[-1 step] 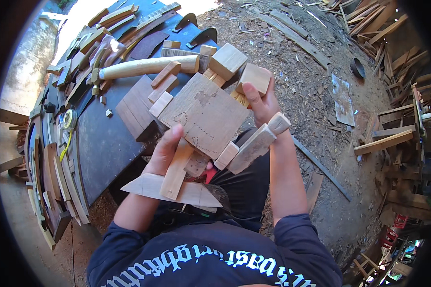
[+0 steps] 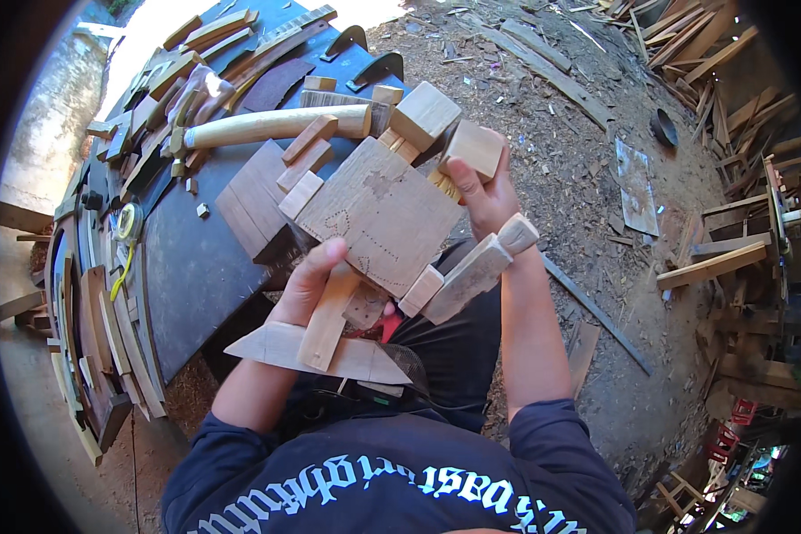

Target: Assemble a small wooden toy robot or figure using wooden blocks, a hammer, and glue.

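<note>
Between my hands is a wooden figure built from joined blocks, with a flat square body [image 2: 378, 218] dotted with small dark marks. Two cube-shaped blocks sit on short stems at its far side; my right hand [image 2: 488, 191] grips the right cube [image 2: 473, 149] and its stem, thumb on top. The left cube [image 2: 425, 116] is untouched. My left hand [image 2: 307, 283] holds the body's near left edge, its thumb on the face and its fingers hidden beneath. A jointed arm of blocks [image 2: 472, 278] slants off the right side. Toward me, a short bar joins a pale pointed crosspiece [image 2: 271, 345].
To the left stands a dark worktable [image 2: 196, 285] bearing a wooden-handled hammer [image 2: 276, 125], a tape measure [image 2: 129, 222] and many wood offcuts. A brown wooden block [image 2: 256, 200] lies near the figure. Scrap-strewn ground and a woodpile [image 2: 694, 44] are to the right.
</note>
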`<state>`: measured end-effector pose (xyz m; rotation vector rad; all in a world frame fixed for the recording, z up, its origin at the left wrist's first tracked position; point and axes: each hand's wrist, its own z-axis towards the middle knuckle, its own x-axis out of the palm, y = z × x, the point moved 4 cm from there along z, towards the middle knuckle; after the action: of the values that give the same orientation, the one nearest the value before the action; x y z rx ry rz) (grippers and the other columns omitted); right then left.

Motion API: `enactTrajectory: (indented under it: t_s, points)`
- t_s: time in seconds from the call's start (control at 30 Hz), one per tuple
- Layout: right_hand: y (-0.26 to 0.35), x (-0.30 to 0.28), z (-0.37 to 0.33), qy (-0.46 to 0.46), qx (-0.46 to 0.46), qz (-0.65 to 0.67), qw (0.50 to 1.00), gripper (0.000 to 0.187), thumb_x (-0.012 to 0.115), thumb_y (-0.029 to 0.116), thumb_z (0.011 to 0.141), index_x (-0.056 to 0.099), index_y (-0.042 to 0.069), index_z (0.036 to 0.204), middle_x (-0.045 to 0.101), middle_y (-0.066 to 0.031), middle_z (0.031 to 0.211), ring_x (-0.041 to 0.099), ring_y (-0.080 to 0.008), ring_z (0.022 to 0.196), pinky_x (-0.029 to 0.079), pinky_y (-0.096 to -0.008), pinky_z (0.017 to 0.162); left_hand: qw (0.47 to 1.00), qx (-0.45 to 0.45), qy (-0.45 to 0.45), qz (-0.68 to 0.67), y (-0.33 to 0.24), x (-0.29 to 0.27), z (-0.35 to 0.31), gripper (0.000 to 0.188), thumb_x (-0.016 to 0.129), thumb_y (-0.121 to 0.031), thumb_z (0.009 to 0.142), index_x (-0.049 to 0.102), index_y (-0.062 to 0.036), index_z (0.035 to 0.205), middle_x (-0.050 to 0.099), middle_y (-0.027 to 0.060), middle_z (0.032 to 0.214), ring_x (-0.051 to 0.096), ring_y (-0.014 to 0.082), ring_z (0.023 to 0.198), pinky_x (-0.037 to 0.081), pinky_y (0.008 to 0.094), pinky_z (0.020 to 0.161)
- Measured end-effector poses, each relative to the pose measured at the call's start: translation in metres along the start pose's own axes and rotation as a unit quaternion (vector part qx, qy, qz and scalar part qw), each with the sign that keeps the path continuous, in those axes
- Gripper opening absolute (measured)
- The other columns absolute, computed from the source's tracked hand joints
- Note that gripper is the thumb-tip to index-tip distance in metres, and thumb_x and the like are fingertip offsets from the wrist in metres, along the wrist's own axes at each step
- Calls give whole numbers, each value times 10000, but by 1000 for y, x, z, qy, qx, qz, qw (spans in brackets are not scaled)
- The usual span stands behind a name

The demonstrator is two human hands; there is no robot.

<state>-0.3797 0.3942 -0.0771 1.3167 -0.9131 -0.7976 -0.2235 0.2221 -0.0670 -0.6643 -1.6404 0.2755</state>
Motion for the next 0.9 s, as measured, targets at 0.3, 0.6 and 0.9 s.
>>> enactTrajectory:
  t_s: [0.3, 0.6, 0.9]
  points:
    - [-10, 3, -4, -63, -6, -25, 998, 766, 823, 339, 901, 292, 68, 1381, 641, -148, 1213, 657, -216, 1121, 555, -348, 898, 997, -27, -52, 40, 10, 5, 0, 802, 746, -376, 862, 394, -19, 1489, 642, 183, 1244, 716, 263, 985, 642, 397, 766]
    - [16, -2, -14, -73, -85, -73, 991, 628, 856, 234, 847, 505, 35, 1328, 657, -114, 1214, 667, -198, 1103, 576, -328, 834, 996, 32, -37, 71, 11, 16, -17, 753, 742, -333, 878, 404, 0, 1462, 644, 185, 1212, 716, 284, 995, 643, 400, 734]
    - [33, -13, -37, 14, -30, 29, 999, 571, 869, 160, 837, 624, 36, 1338, 657, -68, 1237, 639, -171, 1107, 595, -345, 862, 991, 70, -24, 109, 34, 15, -44, 745, 745, -246, 920, 329, 6, 1485, 606, 214, 1251, 704, 335, 991, 630, 476, 796]
